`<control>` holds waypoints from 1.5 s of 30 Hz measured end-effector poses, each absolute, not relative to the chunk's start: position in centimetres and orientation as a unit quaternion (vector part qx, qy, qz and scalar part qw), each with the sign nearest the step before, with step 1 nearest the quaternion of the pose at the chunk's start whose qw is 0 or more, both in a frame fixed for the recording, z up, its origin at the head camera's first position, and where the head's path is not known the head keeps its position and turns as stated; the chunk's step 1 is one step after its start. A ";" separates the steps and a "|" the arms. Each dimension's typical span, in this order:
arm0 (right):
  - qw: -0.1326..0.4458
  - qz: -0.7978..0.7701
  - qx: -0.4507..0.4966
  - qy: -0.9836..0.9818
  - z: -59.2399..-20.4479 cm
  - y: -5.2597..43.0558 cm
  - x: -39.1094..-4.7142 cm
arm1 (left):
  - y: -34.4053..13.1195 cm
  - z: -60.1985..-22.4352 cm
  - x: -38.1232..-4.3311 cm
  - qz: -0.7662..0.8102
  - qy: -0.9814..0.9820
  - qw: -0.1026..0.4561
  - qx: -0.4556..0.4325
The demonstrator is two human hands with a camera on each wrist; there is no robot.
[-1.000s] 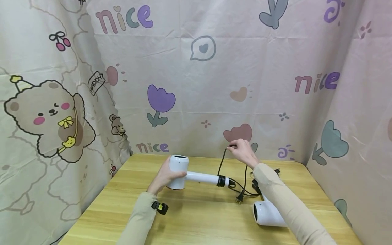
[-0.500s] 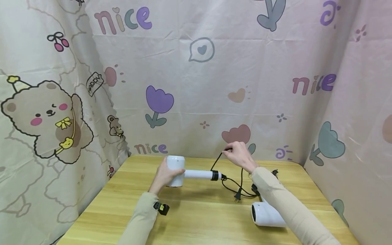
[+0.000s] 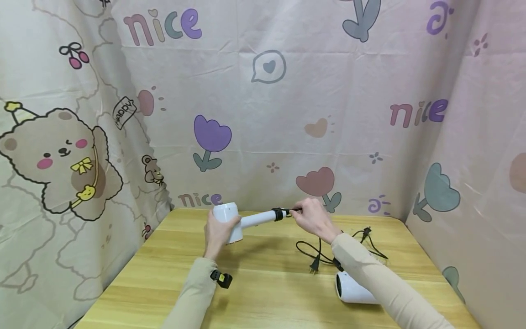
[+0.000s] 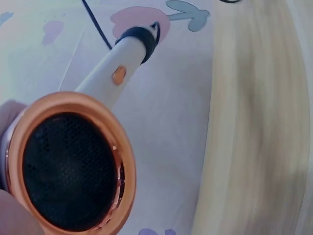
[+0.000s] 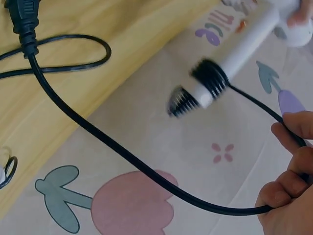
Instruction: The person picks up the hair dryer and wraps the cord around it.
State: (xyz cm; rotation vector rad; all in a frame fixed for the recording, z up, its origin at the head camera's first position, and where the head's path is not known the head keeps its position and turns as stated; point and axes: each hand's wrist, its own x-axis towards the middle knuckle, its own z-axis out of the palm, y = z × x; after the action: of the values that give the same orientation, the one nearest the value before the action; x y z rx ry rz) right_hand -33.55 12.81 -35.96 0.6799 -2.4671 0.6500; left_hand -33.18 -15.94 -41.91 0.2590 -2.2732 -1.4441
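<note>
My left hand [image 3: 218, 230] grips the head of a white hair dryer [image 3: 258, 220], held up over the table with its handle pointing right and slightly upward. In the left wrist view its copper-rimmed mesh end [image 4: 71, 171] faces the camera, and a copper button [image 4: 119, 75] shows on the handle. Several turns of black power cord [image 5: 210, 78] are wound round the handle's end. Beside that end, my right hand [image 3: 314, 219] holds the cord's free stretch in curled fingers. From this hand the cord sags to a black plug [image 3: 314, 265] hanging low over the table.
A second white hair dryer [image 3: 355, 289] lies at the right of the wooden table [image 3: 271, 297], partly hidden under my right forearm. Its loose black cord and plug [image 3: 366, 232] spread behind it. Printed curtains [image 3: 263, 114] enclose the table's back and sides.
The dryer's handle has swung from sloping slightly down to tilting up, its head shifting left. My right hand has come lower and closer to the handle's end, still holding the cord.
</note>
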 end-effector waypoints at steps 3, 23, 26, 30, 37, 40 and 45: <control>0.247 0.233 0.252 -0.906 -36.4 12.7 -33.1 | -15.9 -41.9 -33.4 -0.537 -0.806 0.226 0.107; 0.115 0.307 0.251 -0.911 -39.5 14.2 -33.6 | -16.0 -41.1 -33.6 -0.784 -0.595 0.108 0.139; 0.074 0.345 0.219 -0.909 -40.0 14.5 -33.9 | -16.0 -41.1 -33.5 -0.798 -0.580 0.082 0.142; 0.034 0.376 0.186 -0.907 -40.5 14.7 -34.2 | -16.1 -41.1 -33.3 -0.807 -0.568 0.064 0.145; -0.045 0.444 0.181 -0.876 -40.7 15.3 -34.7 | -16.1 -40.7 -33.5 -0.825 -0.548 0.040 0.131; -0.081 0.465 0.189 -0.861 -40.9 16.0 -35.0 | -16.5 -40.4 -33.5 -0.836 -0.532 0.034 0.129; -0.101 0.473 0.171 -0.859 -41.4 17.6 -35.9 | -17.4 -39.9 -33.6 -0.872 -0.476 0.004 0.117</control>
State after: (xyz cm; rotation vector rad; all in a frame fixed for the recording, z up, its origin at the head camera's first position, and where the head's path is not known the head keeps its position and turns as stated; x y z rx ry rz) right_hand -35.89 17.56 -41.39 0.5739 -2.8852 1.5892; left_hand -33.55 -17.38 -39.86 0.3657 -1.4923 -2.7319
